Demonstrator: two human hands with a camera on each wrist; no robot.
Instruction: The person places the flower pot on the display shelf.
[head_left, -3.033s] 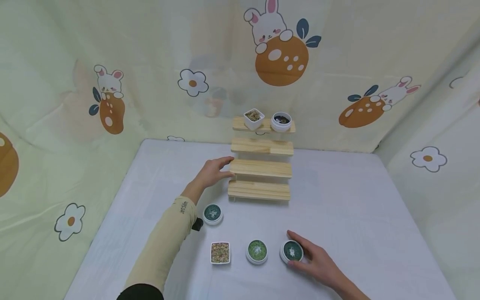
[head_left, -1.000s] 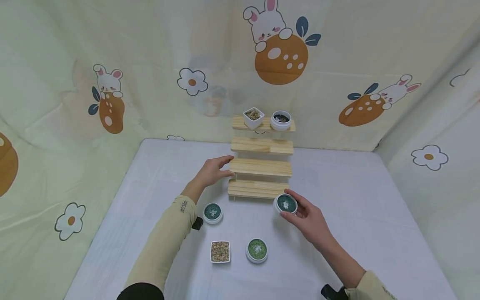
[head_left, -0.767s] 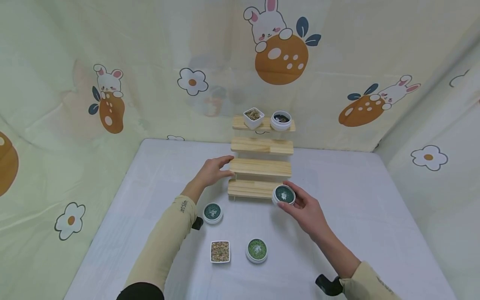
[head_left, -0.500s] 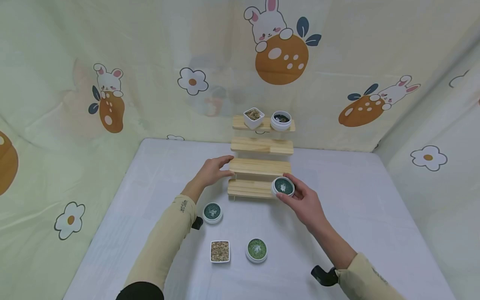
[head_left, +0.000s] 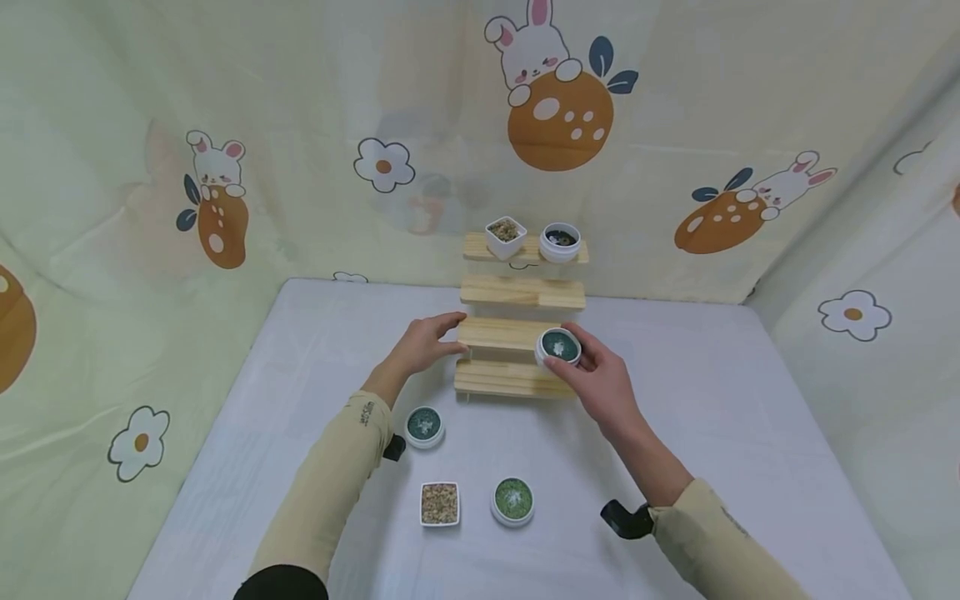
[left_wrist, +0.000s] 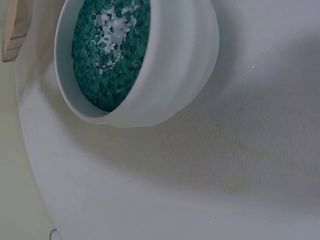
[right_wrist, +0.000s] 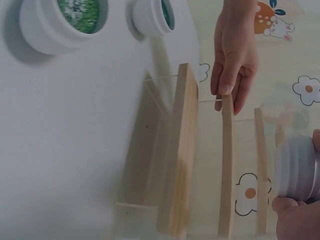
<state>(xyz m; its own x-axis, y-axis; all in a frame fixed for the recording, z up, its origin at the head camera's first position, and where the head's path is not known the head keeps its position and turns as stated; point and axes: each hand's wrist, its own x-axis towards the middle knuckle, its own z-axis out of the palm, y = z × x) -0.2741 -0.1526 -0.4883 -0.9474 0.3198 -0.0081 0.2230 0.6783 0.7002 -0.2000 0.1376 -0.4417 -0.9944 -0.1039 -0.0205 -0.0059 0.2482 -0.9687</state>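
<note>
My right hand [head_left: 603, 387] grips a small white round pot [head_left: 558, 346] with dark green granules and a pale patch on top. It holds the pot over the right end of the second step from the front of a tiered wooden display stand [head_left: 498, 334]. At the stand's left side my left hand [head_left: 422, 343] pinches the end of that step between thumb and fingers, as the right wrist view also shows. The left wrist view has another white pot [left_wrist: 185, 55] with green granules close by. In the right wrist view, the held pot [right_wrist: 295, 167] is partly cut off.
On the top step stand a square pot [head_left: 506, 238] of brown gravel and a round pot [head_left: 560, 243] with dark contents. A dark-green pot [head_left: 424, 427], a square gravel pot [head_left: 439, 504] and a bright-green pot [head_left: 513, 502] stand on the white table [head_left: 705, 433].
My right hand has lifted the white pot from the front right of the table and carried it forward to the stand's second step. My left hand stays at the stand.
</note>
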